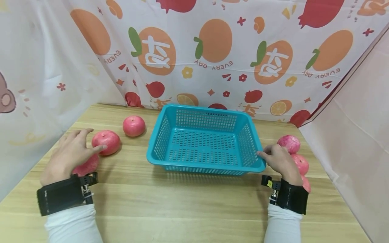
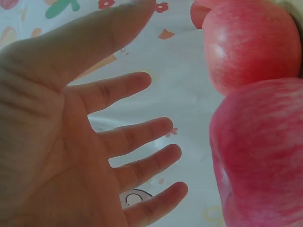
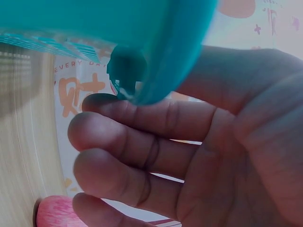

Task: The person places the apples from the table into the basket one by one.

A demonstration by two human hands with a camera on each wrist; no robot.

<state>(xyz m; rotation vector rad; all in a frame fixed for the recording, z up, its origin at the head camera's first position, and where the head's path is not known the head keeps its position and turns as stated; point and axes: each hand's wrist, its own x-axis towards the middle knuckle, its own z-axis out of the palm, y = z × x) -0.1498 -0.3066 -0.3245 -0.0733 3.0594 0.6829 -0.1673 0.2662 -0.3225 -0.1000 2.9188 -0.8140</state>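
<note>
A blue-green plastic basket (image 1: pixel 202 166) stands in the middle of the table, with nothing inside it. My right hand (image 1: pixel 282 162) pinches the basket's right rim near the front corner, thumb over the edge and fingers beneath, as the right wrist view shows. On the left, my left hand (image 1: pixel 69 153) hovers with spread fingers over a red apple (image 1: pixel 88 165), partly hidden by it. Its thumb reaches in front of a second apple (image 1: pixel 106 143). In the left wrist view the palm holds nothing, and an apple (image 2: pixel 260 151) appears apart from the fingers.
Another apple (image 1: pixel 134 126) lies between the left hand and the basket. Beyond the right hand, an apple (image 1: pixel 289 144), a second apple (image 1: pixel 301 164) and a partly hidden third apple (image 1: pixel 306 184) form a row. A fruit-print curtain (image 1: pixel 188 77) hangs behind the wooden table (image 1: pixel 182 209).
</note>
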